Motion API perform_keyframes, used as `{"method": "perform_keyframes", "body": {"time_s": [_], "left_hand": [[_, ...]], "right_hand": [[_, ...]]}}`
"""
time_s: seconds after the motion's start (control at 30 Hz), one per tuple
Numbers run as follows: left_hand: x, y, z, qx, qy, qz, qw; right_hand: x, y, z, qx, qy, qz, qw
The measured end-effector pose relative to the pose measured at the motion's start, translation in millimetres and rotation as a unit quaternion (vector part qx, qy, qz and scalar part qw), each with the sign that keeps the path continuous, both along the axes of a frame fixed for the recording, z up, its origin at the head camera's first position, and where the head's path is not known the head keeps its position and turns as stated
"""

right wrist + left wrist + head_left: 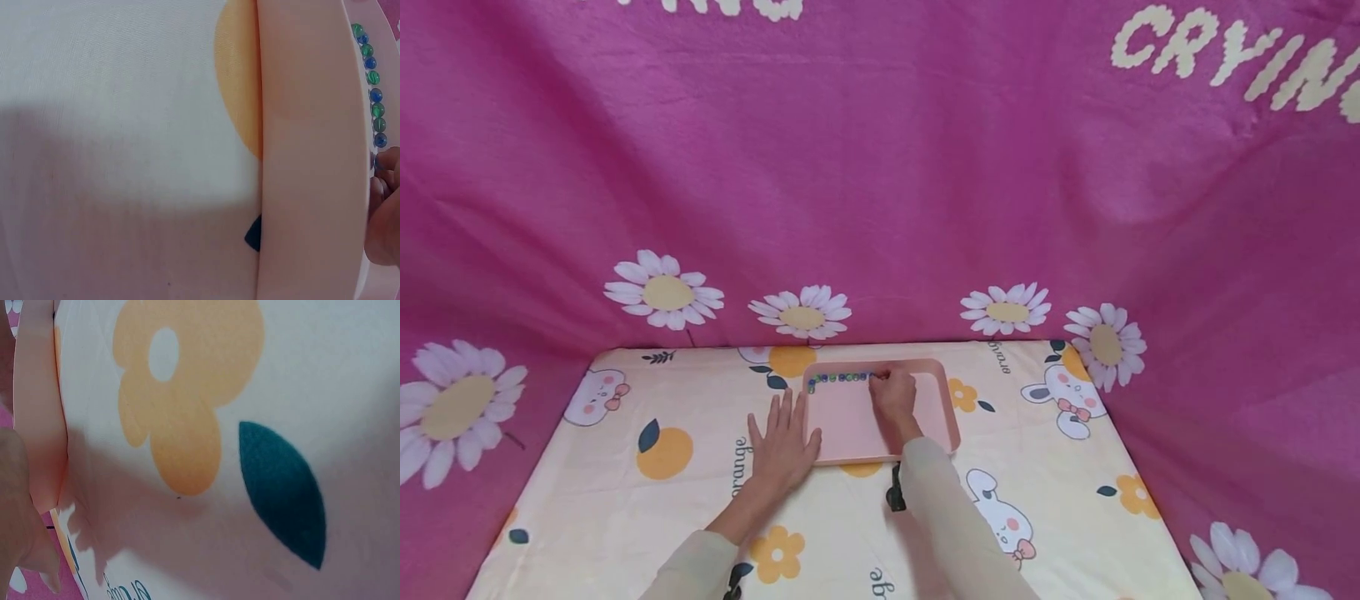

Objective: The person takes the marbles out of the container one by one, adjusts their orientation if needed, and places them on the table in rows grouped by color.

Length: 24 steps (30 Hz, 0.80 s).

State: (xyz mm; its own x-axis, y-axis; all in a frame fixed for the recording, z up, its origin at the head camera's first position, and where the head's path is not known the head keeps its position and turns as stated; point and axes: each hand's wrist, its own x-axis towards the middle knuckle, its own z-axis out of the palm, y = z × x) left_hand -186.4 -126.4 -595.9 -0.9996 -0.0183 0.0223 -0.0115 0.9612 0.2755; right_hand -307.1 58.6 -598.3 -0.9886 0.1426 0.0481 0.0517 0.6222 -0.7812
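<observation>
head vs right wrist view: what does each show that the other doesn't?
Head only: the left hand, fingers spread at the tray's left edge; cream lettering on the magenta backdrop; rabbit prints.

Right wrist only: a legible swirl inside a green glass marble.

Both: the right hand at the end of the blue-and-green marble row, the pink tray and the printed tablecloth.

Glassy marbles (373,78), smooth plastic tray (844,427)
</observation>
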Motion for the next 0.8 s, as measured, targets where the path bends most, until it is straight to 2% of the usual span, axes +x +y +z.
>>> {"method": "perform_keyframes", "body": {"time_s": [0.1,0.2,0.43,0.7,0.8], "left_hand": [[0.2,-0.6,-0.4,-0.003,0.000,0.005,1.0000],[0.1,-0.9,-0.8,0.001,-0.003,0.005,1.0000],[-1.8,2.1,-2.5,0.006,-0.003,0.004,1.0000],[-0.6,2.4,0.7,0.015,-0.010,0.004,0.9998],[-1.2,1.9,1.7,0.014,-0.013,0.001,0.9998]], "right_hand": [[0.2,0.1,0.5,0.009,0.016,0.002,1.000],[1.5,0.9,1.6,-0.004,0.020,-0.006,1.000],[4.7,6.7,1.4,-0.075,-0.008,-0.018,0.997],[10.3,12.0,2.0,-0.085,-0.008,-0.014,0.996],[12.8,12.5,4.2,-0.096,-0.018,0.001,0.995]]}}
